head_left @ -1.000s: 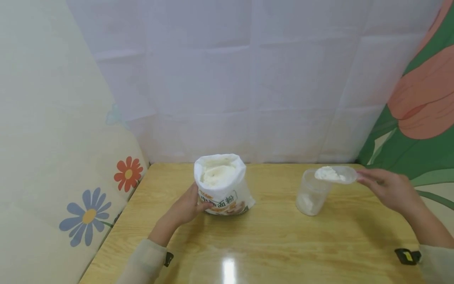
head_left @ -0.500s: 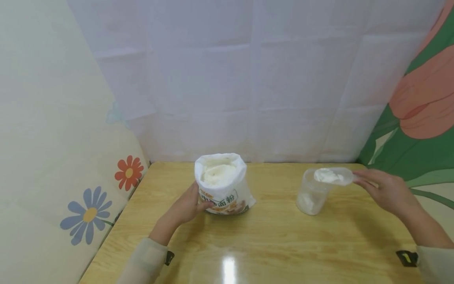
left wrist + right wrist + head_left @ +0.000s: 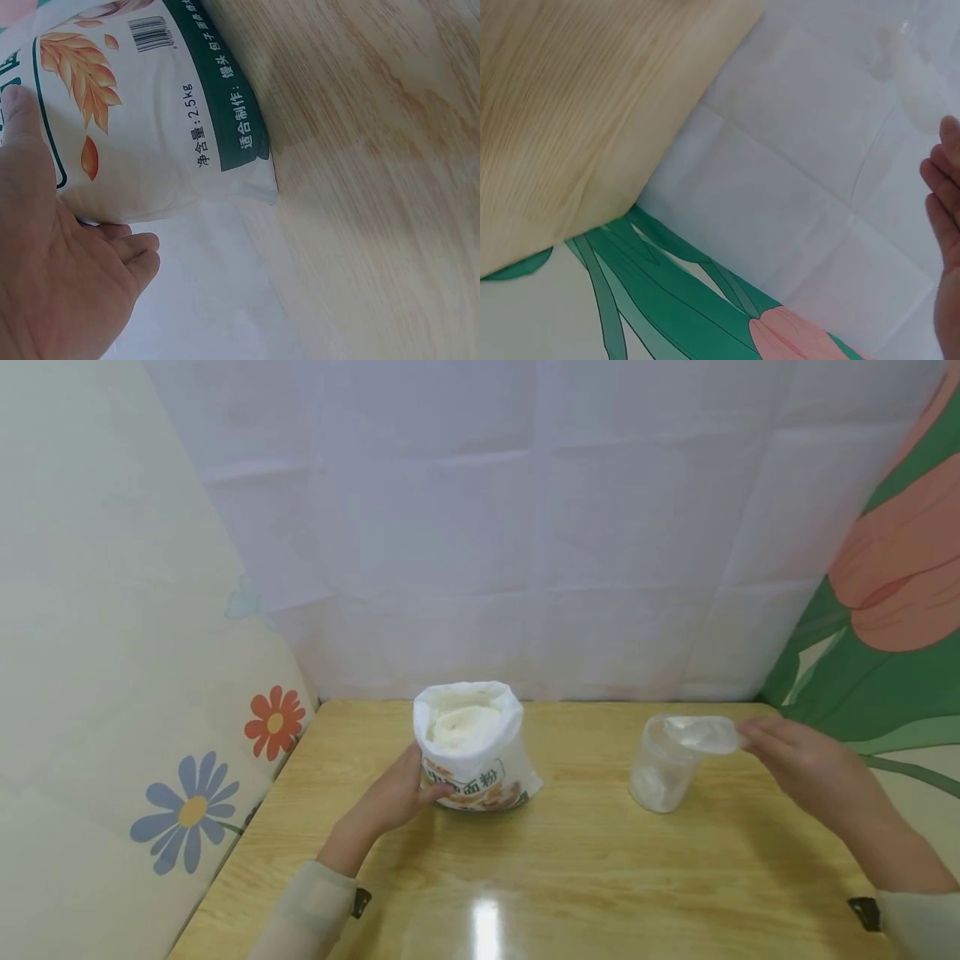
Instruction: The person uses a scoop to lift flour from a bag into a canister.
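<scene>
An open white bag of flour [image 3: 480, 777] stands on the table, flour [image 3: 461, 727] showing in its mouth. My left hand [image 3: 393, 793] grips the bag's left side, thumb on the printed front; in the left wrist view the curled fingers [image 3: 139, 251] reach around behind it. To the right stands a clear plastic jar [image 3: 678, 768] with a little flour [image 3: 652, 789] at the bottom. My right hand [image 3: 817, 777] pinches the handle end of a translucent scoop [image 3: 712, 737], which is tipped over the jar's mouth. The scoop [image 3: 919, 90] is faint in the right wrist view.
The wooden table [image 3: 540, 877] ends at a white cloth [image 3: 600, 527] hung behind it. A wall with painted flowers [image 3: 191, 810] borders the left side, and a painted tulip wall [image 3: 907, 693] the right.
My right hand has moved slightly left and turned, tilting the scoop into the jar's mouth. The heap of flour on the scoop has shrunk from view. The left hand and bag stay put.
</scene>
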### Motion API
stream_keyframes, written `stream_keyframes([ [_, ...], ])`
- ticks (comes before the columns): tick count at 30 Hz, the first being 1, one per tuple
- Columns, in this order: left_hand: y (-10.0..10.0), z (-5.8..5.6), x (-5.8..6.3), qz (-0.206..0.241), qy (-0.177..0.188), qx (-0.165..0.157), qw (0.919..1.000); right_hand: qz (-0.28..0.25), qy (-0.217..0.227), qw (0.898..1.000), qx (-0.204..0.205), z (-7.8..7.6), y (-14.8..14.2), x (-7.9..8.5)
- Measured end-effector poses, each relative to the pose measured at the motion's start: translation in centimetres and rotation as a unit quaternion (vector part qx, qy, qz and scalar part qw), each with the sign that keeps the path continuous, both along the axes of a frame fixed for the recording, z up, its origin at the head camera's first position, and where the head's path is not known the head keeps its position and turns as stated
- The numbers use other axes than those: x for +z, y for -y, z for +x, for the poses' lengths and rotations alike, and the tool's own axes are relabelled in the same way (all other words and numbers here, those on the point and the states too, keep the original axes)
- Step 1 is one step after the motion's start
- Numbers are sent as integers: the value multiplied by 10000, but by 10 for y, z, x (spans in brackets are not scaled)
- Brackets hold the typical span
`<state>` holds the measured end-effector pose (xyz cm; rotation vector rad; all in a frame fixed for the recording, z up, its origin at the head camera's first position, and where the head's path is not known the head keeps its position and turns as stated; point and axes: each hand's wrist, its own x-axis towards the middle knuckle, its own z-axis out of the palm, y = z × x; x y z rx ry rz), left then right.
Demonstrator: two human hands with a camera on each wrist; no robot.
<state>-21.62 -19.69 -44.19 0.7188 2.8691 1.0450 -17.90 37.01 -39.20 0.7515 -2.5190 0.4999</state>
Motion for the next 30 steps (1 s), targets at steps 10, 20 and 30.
stream_keyframes([
  [10, 0, -2, -3, 3, -47, 0, 10000, 921, -3297, 9335, 1071, 0, 8, 1],
  [20, 0, -3, -3, -5, -78, -30, 10000, 847, -3230, 9351, 1190, 2, 9, 4],
  [30, 0, -3, -2, 56, -50, -26, 10000, 913, -3352, 9289, 1283, 4, 12, 5],
])
